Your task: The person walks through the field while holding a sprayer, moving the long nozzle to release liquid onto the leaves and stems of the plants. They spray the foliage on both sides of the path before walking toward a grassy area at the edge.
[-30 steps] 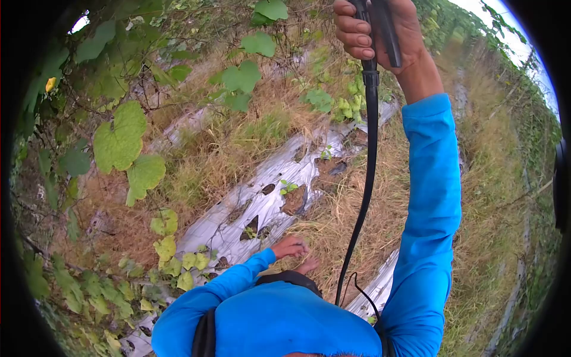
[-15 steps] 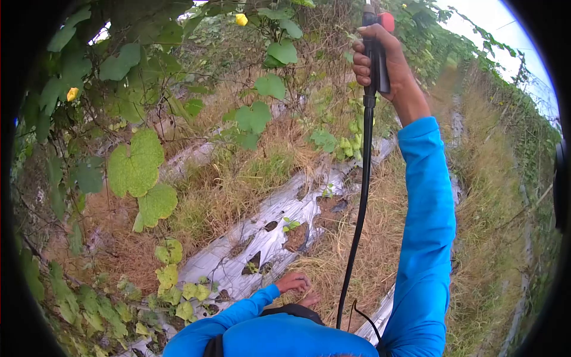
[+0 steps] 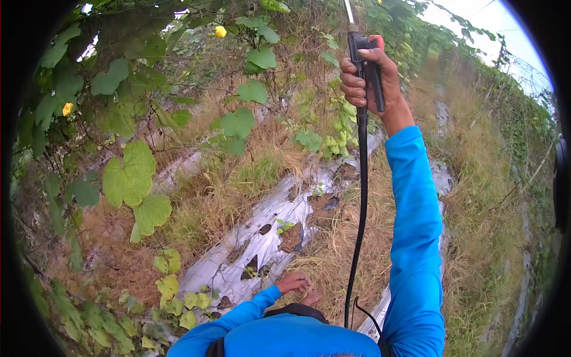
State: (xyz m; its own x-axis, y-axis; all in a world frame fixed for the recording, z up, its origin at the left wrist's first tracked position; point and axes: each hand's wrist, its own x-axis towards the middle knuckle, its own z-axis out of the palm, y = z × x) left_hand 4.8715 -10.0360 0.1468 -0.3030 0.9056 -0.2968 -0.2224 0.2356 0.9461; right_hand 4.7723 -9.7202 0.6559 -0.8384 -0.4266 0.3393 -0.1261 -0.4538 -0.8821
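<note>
Raised at the upper right of centre, my right hand [image 3: 373,83] is wrapped round the black handle of a sprayer wand [image 3: 360,71] with a red part at its top. A metal tube rises from the handle, and a black hose [image 3: 362,202] hangs from its lower end toward my body. Low in the view, beside my torso, my left hand [image 3: 294,282] has its fingers curled; whether anything is in them is too small to tell. A bare foot [image 3: 311,298] shows just below it.
Torn silvery plastic sheeting [image 3: 238,244] runs diagonally over the ground, with dry grass [image 3: 339,256] beside it. Leafy vines [image 3: 128,175] with yellow flowers [image 3: 220,31] hang at the left. More vines line the right side, along a grassy strip.
My right hand and the wand have moved slightly left and down, so more of the metal tube shows. The surrounding plants have shifted a little left in the view. My left hand looks nearly unchanged.
</note>
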